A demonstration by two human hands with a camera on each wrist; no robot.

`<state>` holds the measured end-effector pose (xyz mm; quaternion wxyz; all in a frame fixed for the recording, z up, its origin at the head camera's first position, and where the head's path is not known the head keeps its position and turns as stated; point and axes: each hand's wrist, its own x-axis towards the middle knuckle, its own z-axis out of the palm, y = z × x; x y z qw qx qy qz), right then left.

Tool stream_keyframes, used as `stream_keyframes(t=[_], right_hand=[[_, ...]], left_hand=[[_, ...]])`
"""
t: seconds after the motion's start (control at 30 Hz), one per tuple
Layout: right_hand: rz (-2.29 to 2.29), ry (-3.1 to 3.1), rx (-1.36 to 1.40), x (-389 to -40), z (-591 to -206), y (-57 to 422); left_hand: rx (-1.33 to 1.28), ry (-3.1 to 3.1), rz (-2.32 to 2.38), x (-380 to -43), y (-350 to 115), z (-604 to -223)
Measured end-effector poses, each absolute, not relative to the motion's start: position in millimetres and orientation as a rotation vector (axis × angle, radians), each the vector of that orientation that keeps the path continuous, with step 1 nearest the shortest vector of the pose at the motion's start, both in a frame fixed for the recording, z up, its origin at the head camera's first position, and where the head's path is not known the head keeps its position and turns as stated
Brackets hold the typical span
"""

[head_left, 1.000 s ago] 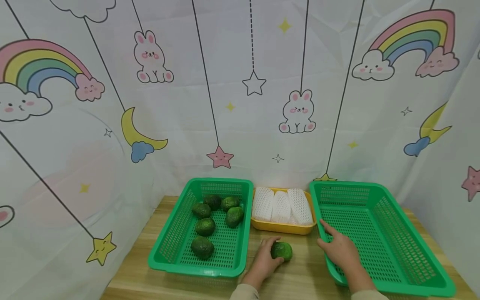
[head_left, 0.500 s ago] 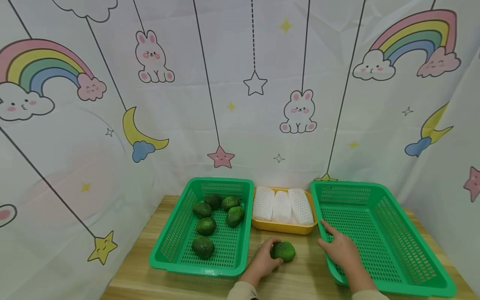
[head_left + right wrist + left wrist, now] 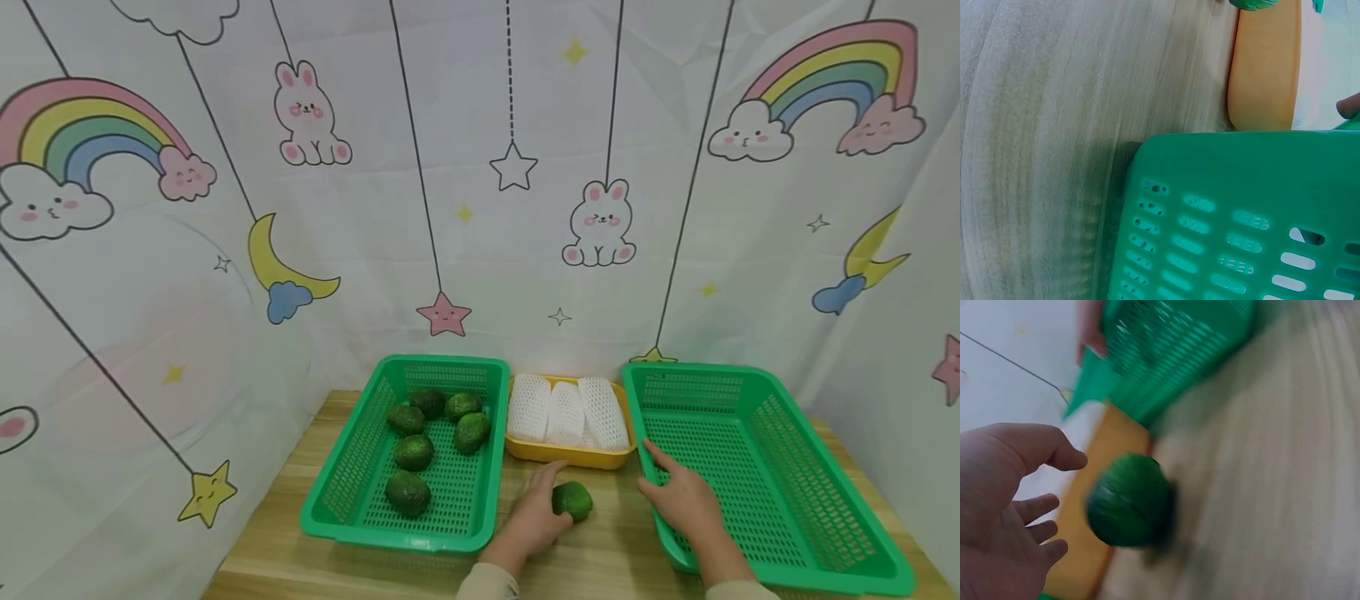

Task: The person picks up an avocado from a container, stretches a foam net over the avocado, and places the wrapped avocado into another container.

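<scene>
wooden table [image 3: 600, 554] – left grip [image 3: 534, 512] loose beside avocado [image 3: 576, 502] – right grip [image 3: 681, 498] at basket rim [image 3: 840, 577], closure unclear

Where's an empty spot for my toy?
There's bare table between the loose avocado and right basket, and that basket's visible floor is bare too. Crowded: the back of the left basket, with clustered avocados, and the yellow tray, mostly covered by mesh sleeves.

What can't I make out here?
Head view: left side of the lone oval green avocado, behind the left hand.
Left wrist view: its skin detail, blurred.
Right wrist view: most of the right hand, past the right edge.
Head view: inside of the yellow plastic tray, mostly under white mesh sleeves.
</scene>
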<state>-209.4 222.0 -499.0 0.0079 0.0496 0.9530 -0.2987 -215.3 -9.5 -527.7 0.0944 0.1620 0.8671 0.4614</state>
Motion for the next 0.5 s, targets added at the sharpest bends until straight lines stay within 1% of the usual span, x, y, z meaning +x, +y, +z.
stream_keyframes(t=[0.1,0.17,0.27,0.37,0.5], right_hand=[[-0.941,2.974,0.147,-210.5,-497.6,221.5],[-0.946,2.963,0.142,-211.5,-495.9,221.0],[-0.922,2.953,0.112,-212.6,-491.4,220.9],[-0.893,2.934,0.064,-214.7,-482.4,218.6],[-0.829,3.043,-0.039,-224.5,-464.4,202.0]], left_hand=[[0.637,2.63,1.412,-212.7,-15.4,-504.7],[0.681,2.739,1.432,-212.5,-23.0,-490.0],[0.546,2.906,1.407,-216.3,-38.0,-480.5],[0.396,2.876,1.405,-222.6,-53.7,-487.3],[0.371,2.768,1.441,-227.7,-66.0,-499.5]])
